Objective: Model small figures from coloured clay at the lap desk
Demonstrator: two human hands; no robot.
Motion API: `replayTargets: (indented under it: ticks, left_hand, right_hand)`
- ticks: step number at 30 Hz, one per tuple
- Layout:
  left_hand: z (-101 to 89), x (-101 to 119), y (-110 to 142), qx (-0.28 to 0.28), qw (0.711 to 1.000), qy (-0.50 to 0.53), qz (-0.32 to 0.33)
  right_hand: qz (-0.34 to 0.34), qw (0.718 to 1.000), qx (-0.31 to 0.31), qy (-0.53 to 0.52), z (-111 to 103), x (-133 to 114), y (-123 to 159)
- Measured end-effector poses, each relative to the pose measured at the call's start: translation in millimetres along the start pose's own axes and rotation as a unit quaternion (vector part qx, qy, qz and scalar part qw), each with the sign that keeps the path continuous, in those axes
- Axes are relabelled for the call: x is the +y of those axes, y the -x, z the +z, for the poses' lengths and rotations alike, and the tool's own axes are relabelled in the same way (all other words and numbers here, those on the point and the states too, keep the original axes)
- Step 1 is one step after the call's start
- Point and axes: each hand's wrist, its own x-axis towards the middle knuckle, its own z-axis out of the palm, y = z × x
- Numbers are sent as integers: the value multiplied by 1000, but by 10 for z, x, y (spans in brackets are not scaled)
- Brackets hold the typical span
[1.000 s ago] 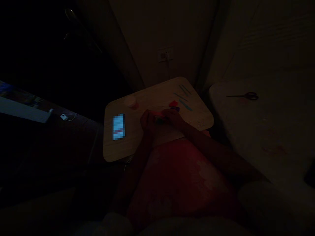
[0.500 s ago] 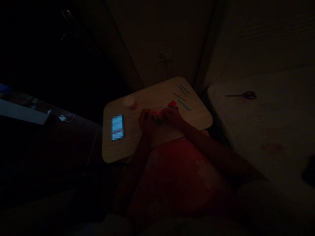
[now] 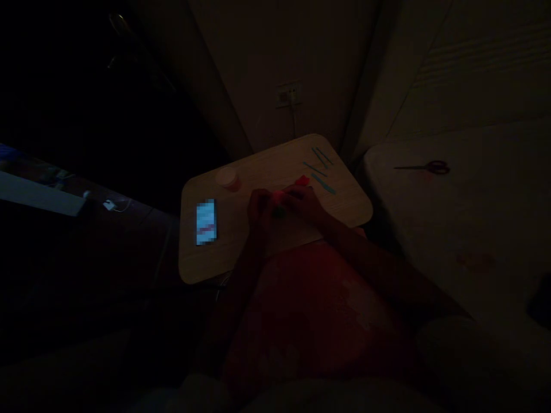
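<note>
The room is very dark. My left hand (image 3: 259, 209) and my right hand (image 3: 306, 205) meet over the middle of a small wooden table (image 3: 241, 252). Both have their fingers curled round a small red and green lump (image 3: 278, 204) held between them; what it is I cannot make out. A red piece (image 3: 302, 181) lies just beyond my right hand, and thin teal tools (image 3: 321, 167) lie beyond that.
A lit phone (image 3: 205, 222) lies on the table's left part, with a small pale cup (image 3: 228, 179) behind it. Scissors (image 3: 424, 167) rest on the pale bed at the right. A wall socket (image 3: 287, 95) with a cable sits behind the table.
My hands have drawn slightly closer together over the small lump. The view has shifted a little; everything else stays put.
</note>
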Motion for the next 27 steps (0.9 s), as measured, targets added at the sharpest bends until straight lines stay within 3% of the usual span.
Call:
replayTargets:
  ticks: [14, 21, 27]
  left_hand:
    - [0, 56, 10, 19, 999, -5, -32]
    - [37, 65, 14, 9, 998, 9, -62]
    - [-18, 65, 5, -21, 999, -15, -32]
  right_hand:
    - [-20, 1000, 7, 10, -34, 52, -24]
    - [-30, 998, -46, -19, -20, 107, -32]
    - [-12, 995, -95, 2, -10, 112, -14]
